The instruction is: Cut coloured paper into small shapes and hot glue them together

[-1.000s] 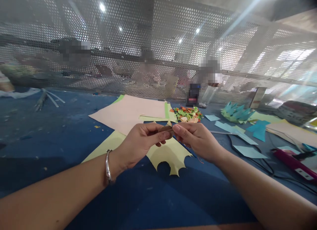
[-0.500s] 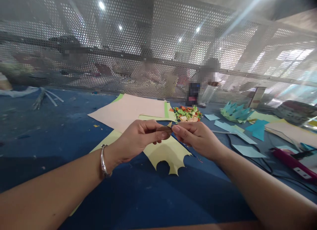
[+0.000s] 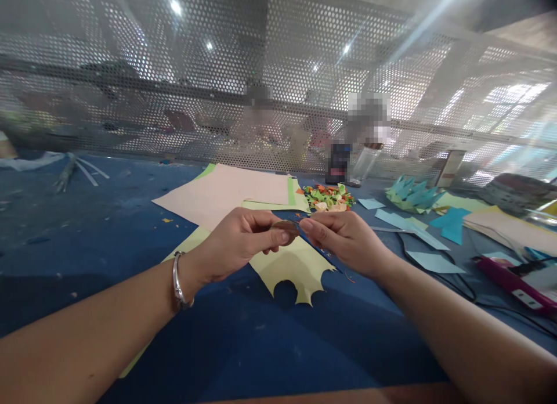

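Observation:
My left hand (image 3: 243,237), with a silver bangle at its wrist, pinches a small, flat, brownish piece with a rounded edge (image 3: 288,227) between thumb and fingers. Close beside it, my right hand (image 3: 331,233) has thumb and index finger pressed together. Whatever lies in that pinch is too small to make out; a thin dark line shows between the two hands. Beneath them on the blue table is a pale yellow-green paper sheet (image 3: 296,270) with scalloped cut-outs along its near edge.
Behind my hands lie pale pink sheets (image 3: 226,189) and a pile of small green, orange and cream paper pieces (image 3: 329,198). To the right are a blue folded-paper form (image 3: 413,194), blue scraps (image 3: 435,262) and a magenta power strip (image 3: 513,285) with cables. A perforated metal screen (image 3: 195,102) stands behind.
The small yellow pointed bit that stuck up between my fingertips is no longer visible there. My hands have barely moved, and the view has shifted slightly.

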Available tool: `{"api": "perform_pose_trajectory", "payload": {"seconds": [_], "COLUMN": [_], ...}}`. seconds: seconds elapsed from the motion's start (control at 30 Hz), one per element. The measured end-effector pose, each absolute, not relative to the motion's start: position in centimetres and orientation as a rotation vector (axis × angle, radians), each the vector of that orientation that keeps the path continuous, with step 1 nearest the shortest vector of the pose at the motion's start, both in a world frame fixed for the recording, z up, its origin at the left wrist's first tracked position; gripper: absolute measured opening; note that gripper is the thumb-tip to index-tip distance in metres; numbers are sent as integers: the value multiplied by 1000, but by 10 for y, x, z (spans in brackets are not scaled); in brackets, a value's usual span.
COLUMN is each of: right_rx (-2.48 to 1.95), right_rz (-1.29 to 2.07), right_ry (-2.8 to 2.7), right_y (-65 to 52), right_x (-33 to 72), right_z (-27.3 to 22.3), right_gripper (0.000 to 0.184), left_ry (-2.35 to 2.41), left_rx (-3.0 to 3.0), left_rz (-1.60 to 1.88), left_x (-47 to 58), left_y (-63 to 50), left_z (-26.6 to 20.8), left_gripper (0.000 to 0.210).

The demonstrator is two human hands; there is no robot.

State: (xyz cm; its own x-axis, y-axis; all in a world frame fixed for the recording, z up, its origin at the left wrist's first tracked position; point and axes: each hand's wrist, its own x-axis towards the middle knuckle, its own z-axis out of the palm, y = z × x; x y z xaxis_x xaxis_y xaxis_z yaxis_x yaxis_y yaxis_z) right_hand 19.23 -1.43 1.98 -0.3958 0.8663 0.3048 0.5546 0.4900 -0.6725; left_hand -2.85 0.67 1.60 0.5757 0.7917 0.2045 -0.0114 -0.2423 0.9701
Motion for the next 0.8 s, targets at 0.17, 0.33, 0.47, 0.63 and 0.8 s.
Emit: {"api": "perform_pose_trajectory", "payload": {"seconds": [0.17, 0.33, 0.47, 0.63, 0.8], "right_rx": [-1175, -1162, -1157, -1152, -1176], "right_rz": [604, 561, 555, 576, 570], "right_ry": [-2118, -2156, -2170, -2178, -2154], "right_y": [-15, -15, -15, -15, -15], "right_x": [192, 193, 193, 194, 193], "right_z": [19, 17, 17, 17, 17], "right_gripper": [56, 54, 54, 53, 54], "left_ry": [695, 693, 692, 689, 705], "left_rx": [1690, 1794, 1849, 1854, 1844], "left_rz": [829, 811, 798, 778, 754], "left_x": [-29, -32, -34, -33, -33], "left_y": [6, 7, 8, 9, 7], "left_z": [17, 17, 15, 17, 19], "left_gripper": [11, 12, 14, 14, 15]}}
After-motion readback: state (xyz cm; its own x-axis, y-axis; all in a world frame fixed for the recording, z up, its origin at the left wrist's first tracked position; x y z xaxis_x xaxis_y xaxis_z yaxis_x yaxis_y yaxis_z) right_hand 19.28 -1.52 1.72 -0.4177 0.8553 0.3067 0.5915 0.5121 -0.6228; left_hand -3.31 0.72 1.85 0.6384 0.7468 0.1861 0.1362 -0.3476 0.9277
